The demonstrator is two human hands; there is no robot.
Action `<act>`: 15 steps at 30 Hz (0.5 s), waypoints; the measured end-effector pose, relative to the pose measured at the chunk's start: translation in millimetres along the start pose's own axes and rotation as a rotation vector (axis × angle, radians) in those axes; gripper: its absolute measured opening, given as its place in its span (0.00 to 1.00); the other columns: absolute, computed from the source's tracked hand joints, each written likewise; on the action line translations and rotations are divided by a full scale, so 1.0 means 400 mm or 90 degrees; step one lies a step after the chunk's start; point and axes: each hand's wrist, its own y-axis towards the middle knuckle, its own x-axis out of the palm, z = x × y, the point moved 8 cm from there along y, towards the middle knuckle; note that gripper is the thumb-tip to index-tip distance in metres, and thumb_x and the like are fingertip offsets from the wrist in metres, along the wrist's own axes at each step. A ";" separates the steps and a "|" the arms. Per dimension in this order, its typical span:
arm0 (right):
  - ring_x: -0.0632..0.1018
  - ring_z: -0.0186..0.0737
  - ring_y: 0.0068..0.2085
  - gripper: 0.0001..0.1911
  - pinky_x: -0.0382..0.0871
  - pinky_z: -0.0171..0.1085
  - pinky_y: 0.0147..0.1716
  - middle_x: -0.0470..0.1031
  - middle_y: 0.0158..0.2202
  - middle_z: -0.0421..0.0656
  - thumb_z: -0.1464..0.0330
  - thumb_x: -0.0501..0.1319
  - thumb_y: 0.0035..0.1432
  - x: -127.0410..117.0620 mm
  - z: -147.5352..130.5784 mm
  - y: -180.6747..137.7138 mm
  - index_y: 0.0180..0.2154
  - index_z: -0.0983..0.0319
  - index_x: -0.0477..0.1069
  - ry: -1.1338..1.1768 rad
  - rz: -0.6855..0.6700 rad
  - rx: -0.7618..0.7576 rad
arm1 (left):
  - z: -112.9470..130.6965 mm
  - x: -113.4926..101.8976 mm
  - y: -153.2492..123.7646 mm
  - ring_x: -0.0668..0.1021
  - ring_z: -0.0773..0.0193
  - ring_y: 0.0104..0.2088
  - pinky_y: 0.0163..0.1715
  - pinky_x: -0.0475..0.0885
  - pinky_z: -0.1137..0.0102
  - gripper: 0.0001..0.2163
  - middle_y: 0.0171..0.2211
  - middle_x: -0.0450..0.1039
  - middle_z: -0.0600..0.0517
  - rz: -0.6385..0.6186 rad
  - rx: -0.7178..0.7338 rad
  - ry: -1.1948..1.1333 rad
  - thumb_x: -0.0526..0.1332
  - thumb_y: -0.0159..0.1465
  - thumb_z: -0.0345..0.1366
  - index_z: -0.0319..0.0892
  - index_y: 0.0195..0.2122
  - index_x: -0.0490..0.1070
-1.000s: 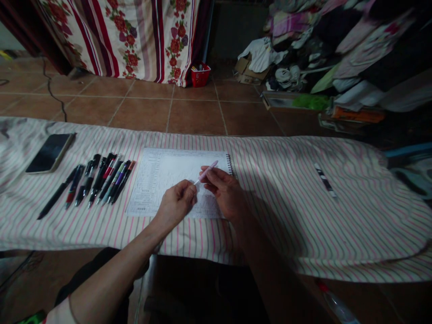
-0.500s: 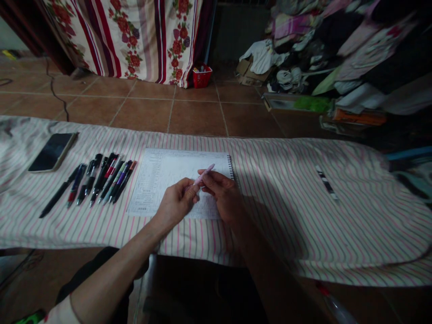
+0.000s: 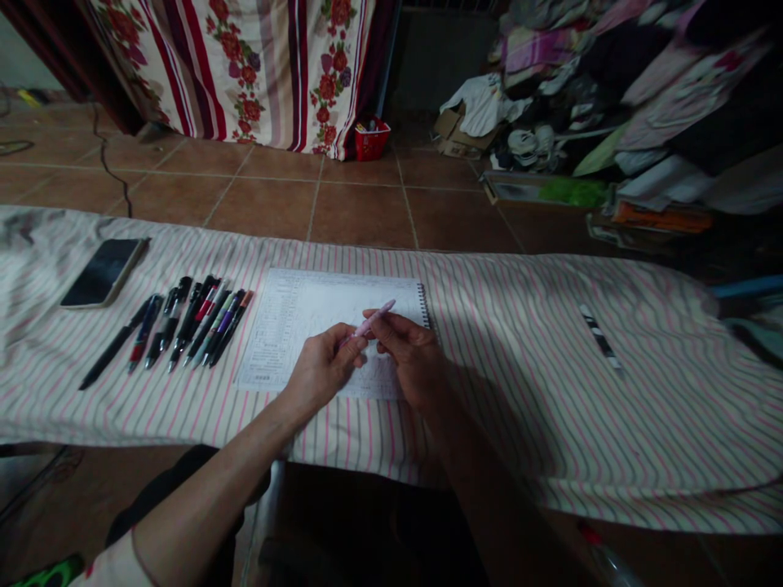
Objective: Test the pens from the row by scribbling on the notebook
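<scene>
— If the notebook (image 3: 278, 326) is the centre of the clock, and six o'clock points to the near edge of the striped cloth (image 3: 519, 293), where is the most room?
— At three o'clock. Bare cloth reaches from the spiral edge to the black-and-white stick (image 3: 601, 338), which lies well apart.
— And at nine?
— There it is rather tight: only a narrow strip separates the notebook from the row of pens (image 3: 201, 322). Behind them, toward ten, lies the phone (image 3: 103, 273).
— Over the page?
— The left hand (image 3: 324, 367) and the right hand (image 3: 409, 350) obstruct it, with the pink pen (image 3: 374, 318) bridging them. The forearms (image 3: 226, 469) block five and seven.
— Twelve?
— One strip of bare cloth offers passage.
</scene>
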 end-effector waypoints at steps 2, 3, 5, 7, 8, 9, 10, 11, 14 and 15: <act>0.72 0.33 0.28 0.09 0.65 0.35 0.30 0.78 0.29 0.38 0.60 0.64 0.50 -0.002 -0.002 0.000 0.35 0.54 0.79 -0.010 0.005 -0.007 | 0.002 0.000 0.000 0.61 0.74 0.18 0.17 0.54 0.75 0.16 0.23 0.68 0.54 -0.002 0.009 0.004 0.58 0.61 0.48 0.39 0.36 0.70; 0.72 0.33 0.28 0.09 0.66 0.36 0.31 0.78 0.29 0.38 0.61 0.65 0.50 -0.003 -0.002 0.001 0.34 0.54 0.79 -0.010 0.007 -0.011 | 0.005 0.000 -0.001 0.62 0.73 0.18 0.18 0.54 0.75 0.15 0.23 0.68 0.54 -0.004 0.014 0.012 0.58 0.61 0.48 0.39 0.36 0.70; 0.73 0.33 0.28 0.09 0.67 0.36 0.32 0.79 0.29 0.38 0.61 0.66 0.48 -0.003 0.000 0.003 0.34 0.55 0.79 0.002 0.006 -0.018 | 0.011 0.001 -0.003 0.64 0.72 0.20 0.20 0.57 0.75 0.15 0.23 0.68 0.54 -0.008 0.024 0.031 0.58 0.61 0.47 0.39 0.36 0.71; 0.74 0.34 0.29 0.10 0.69 0.37 0.34 0.79 0.29 0.39 0.61 0.67 0.47 -0.002 0.003 0.004 0.33 0.56 0.79 0.017 0.000 -0.022 | 0.017 -0.001 -0.005 0.66 0.72 0.22 0.22 0.59 0.75 0.14 0.24 0.68 0.54 -0.006 0.029 0.038 0.58 0.61 0.46 0.39 0.36 0.71; 0.75 0.34 0.30 0.10 0.69 0.37 0.35 0.79 0.29 0.39 0.61 0.67 0.47 -0.001 0.005 0.005 0.33 0.56 0.79 0.021 -0.003 -0.024 | 0.019 -0.002 -0.006 0.66 0.72 0.22 0.22 0.59 0.75 0.14 0.24 0.68 0.54 -0.006 0.029 0.037 0.58 0.61 0.46 0.39 0.36 0.71; 0.76 0.35 0.31 0.10 0.70 0.38 0.36 0.79 0.29 0.39 0.61 0.67 0.46 -0.001 0.006 0.005 0.33 0.57 0.78 0.022 -0.004 -0.025 | 0.020 -0.003 -0.006 0.65 0.72 0.21 0.21 0.59 0.75 0.14 0.24 0.68 0.54 -0.005 0.030 0.035 0.57 0.61 0.46 0.39 0.35 0.72; 0.76 0.35 0.31 0.10 0.70 0.38 0.36 0.79 0.29 0.39 0.61 0.67 0.46 -0.001 0.007 0.005 0.33 0.57 0.78 0.019 -0.004 -0.026 | 0.021 -0.004 -0.006 0.65 0.72 0.21 0.21 0.59 0.75 0.15 0.23 0.68 0.54 -0.005 0.030 0.035 0.57 0.61 0.46 0.39 0.35 0.72; 0.77 0.36 0.31 0.10 0.70 0.38 0.37 0.79 0.29 0.39 0.62 0.67 0.46 -0.001 0.007 0.004 0.32 0.57 0.78 0.017 -0.002 -0.026 | 0.022 -0.005 -0.006 0.65 0.72 0.21 0.21 0.59 0.74 0.15 0.23 0.68 0.53 -0.006 0.031 0.038 0.57 0.61 0.47 0.39 0.36 0.72; 0.78 0.36 0.31 0.09 0.71 0.39 0.36 0.79 0.29 0.39 0.61 0.68 0.45 -0.003 0.006 0.002 0.31 0.57 0.78 0.015 0.003 -0.029 | 0.029 -0.009 -0.006 0.68 0.69 0.23 0.23 0.61 0.74 0.15 0.24 0.69 0.52 -0.008 0.049 0.071 0.57 0.61 0.46 0.39 0.36 0.73; 0.78 0.36 0.31 0.09 0.71 0.39 0.36 0.79 0.29 0.39 0.61 0.68 0.45 -0.003 0.005 0.001 0.31 0.57 0.78 0.014 0.004 -0.034 | 0.034 -0.011 -0.007 0.69 0.69 0.23 0.24 0.62 0.73 0.14 0.24 0.69 0.52 -0.008 0.059 0.090 0.57 0.61 0.46 0.39 0.36 0.73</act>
